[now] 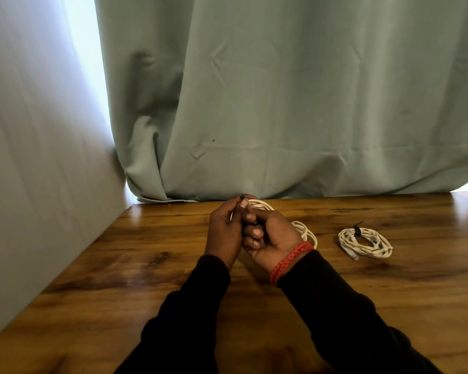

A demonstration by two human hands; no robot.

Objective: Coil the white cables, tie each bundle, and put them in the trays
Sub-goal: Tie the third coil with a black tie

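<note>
hands met over the middle of the wooden counter (pixel 119 265), close together and touching. the left hand (pixel 225 230) had its fingers curled, the thumb up at the top, pinching the upper edge of a coil of white cable (pixel 304 231); something small and dark sat at the thumb tip, too small to name. the right hand (pixel 268 236), palm turned toward the camera, had its fingers folded in over the same coil, so each grip was narrow and holding the cable. the coil's loops showed above the hands and again behind the right wrist, where a red braided bracelet (pixel 292 259) circled it; the coil's long axis ran from upper left down to lower right, and whether it touched the counter could not be told. both arms wore black sleeves (pixel 335 306).

a second coiled bundle of white cable (pixel 365 242) lay flat on the counter to the right, well apart from the hands, its long axis roughly left to right. a black tie (pixel 358 230) cinched its upper left part, the tail sticking up, and a connector end pointed toward the near edge. no writing or brand could be read anywhere. a grey-green curtain (pixel 281 90) hung behind the counter, with a pale wall (pixel 25 130) on the left.
</note>
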